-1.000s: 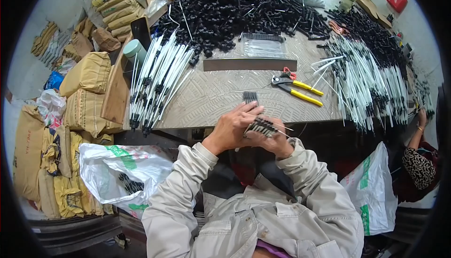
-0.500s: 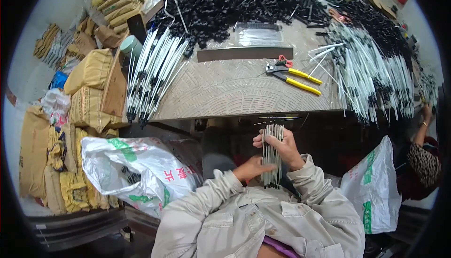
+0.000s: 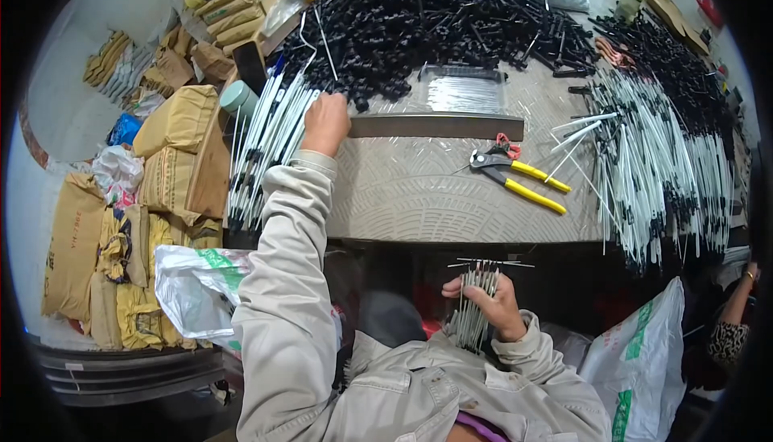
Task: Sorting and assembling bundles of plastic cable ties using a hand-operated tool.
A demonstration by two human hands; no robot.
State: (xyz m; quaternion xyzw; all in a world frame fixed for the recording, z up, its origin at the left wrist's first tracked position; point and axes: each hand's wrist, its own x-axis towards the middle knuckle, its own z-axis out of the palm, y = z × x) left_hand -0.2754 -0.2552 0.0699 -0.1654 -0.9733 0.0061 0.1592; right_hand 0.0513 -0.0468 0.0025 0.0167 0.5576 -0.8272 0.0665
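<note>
My left hand [image 3: 325,122] reaches out over the table and rests on the bundle of white rods with black ends [image 3: 270,140] at the table's left side, next to the big heap of black parts [image 3: 435,19]. Whether its fingers grip a rod is hidden. My right hand [image 3: 491,305] stays low in front of my chest, below the table edge, shut on an upright bunch of thin white-grey rods [image 3: 473,301].
A dark flat bar [image 3: 439,125] and a clear plastic tray [image 3: 465,92] lie mid-table, yellow-handled pliers [image 3: 523,180] to their right. More white rods [image 3: 652,160] fan out at right. Brown sacks [image 3: 173,132] and white plastic bags [image 3: 197,289] stand at left; another person's arm [image 3: 737,313] at far right.
My left hand has left the bunch near my chest and stretched forward to the white rods on the table's left. My right hand keeps the bunch upright below the table edge.
</note>
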